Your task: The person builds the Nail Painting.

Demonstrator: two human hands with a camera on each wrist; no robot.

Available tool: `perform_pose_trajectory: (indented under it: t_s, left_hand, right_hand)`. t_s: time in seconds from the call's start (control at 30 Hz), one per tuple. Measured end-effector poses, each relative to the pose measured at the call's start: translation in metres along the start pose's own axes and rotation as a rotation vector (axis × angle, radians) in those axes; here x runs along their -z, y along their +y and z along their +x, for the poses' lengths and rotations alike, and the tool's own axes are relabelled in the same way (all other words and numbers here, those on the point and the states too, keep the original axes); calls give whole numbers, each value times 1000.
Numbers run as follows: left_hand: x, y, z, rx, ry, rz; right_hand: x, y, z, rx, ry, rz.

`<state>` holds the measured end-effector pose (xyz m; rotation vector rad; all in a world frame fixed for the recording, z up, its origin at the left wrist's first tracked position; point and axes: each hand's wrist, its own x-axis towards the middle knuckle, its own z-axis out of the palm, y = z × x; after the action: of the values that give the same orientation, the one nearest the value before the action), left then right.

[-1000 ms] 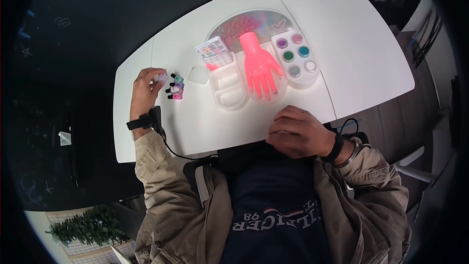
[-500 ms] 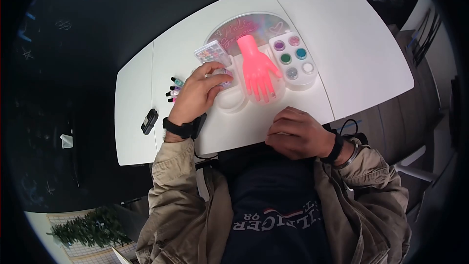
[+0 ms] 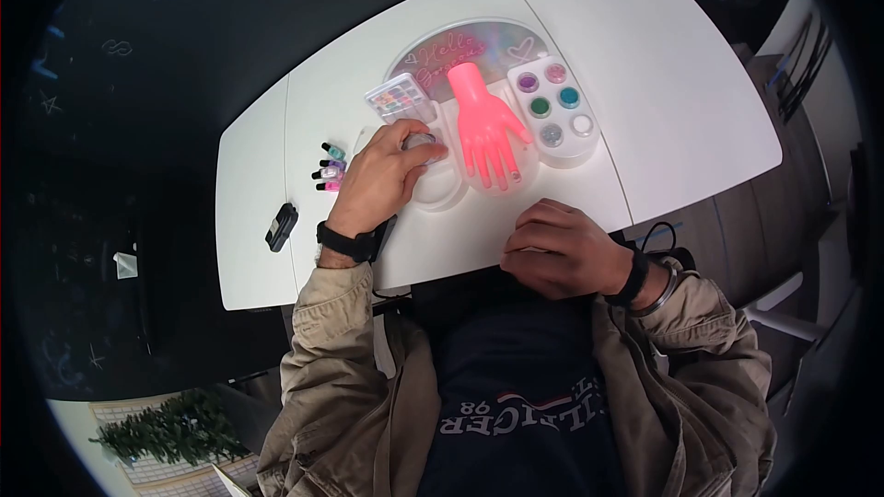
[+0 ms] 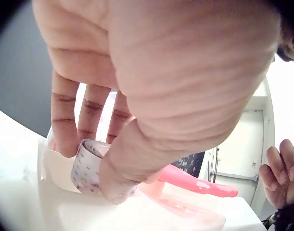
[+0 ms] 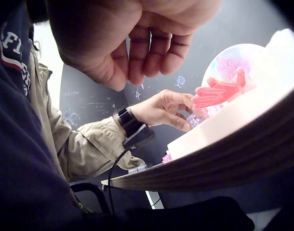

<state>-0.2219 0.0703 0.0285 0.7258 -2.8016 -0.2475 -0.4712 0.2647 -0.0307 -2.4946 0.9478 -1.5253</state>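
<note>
With thumb and fingers, my left hand (image 3: 376, 179) pinches a small roll of printed, clear-and-white strip (image 4: 88, 168), patterned with tiny coloured designs. The hand is over the white tray (image 3: 440, 195) on the table's left half, and the roll sits down at one of its compartments. Right beside it, a pink model hand (image 3: 488, 124) lies palm down with its fingers toward me. My right hand (image 3: 564, 250) hangs at the table's front edge, fingers loosely curled and holding nothing.
Several nail polish bottles (image 3: 329, 167) lie left of my left hand, with a black device (image 3: 282, 227) nearer me. A clear case of small nail pieces (image 3: 398, 97) leans behind the tray. Glitter pots (image 3: 540, 107) fill a holder on the right, before an arched sign (image 3: 442, 51).
My left hand has carried the roll rightward from beside the polish bottles to the white tray, then lowered it slightly at the compartment. The right hand stays put.
</note>
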Motion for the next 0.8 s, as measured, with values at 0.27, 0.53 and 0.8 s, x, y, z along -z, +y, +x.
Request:
perform_pose_trajectory:
  t_s: [0.27,0.53,0.8]
  left_hand:
    - [-3,-2,1,-26,38,-42]
    - [-8,2,0,58,52,-97]
    - [-12,-8,-1,24,-5,-54]
  right_hand:
    - [-1,-1,-1,-5,-2,5]
    - [0,-1,0,-7,-7,8]
    - [0,-1,0,-8,-2,-1]
